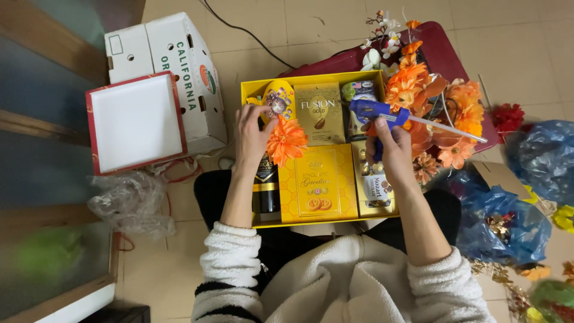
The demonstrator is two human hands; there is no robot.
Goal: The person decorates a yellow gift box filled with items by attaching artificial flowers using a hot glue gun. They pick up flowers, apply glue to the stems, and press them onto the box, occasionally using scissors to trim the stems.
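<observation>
My left hand pinches an orange flower over the bottle in the yellow gift box, near its left wall. Right hand grips the blue glue gun at the box's right edge, tight against the flower bunch. Free floor is to the left, by the red lid.

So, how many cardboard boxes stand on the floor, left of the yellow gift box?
2: a white fruit carton at the top left, and an open red-edged box leaning on its front. Others may be out of view.
</observation>
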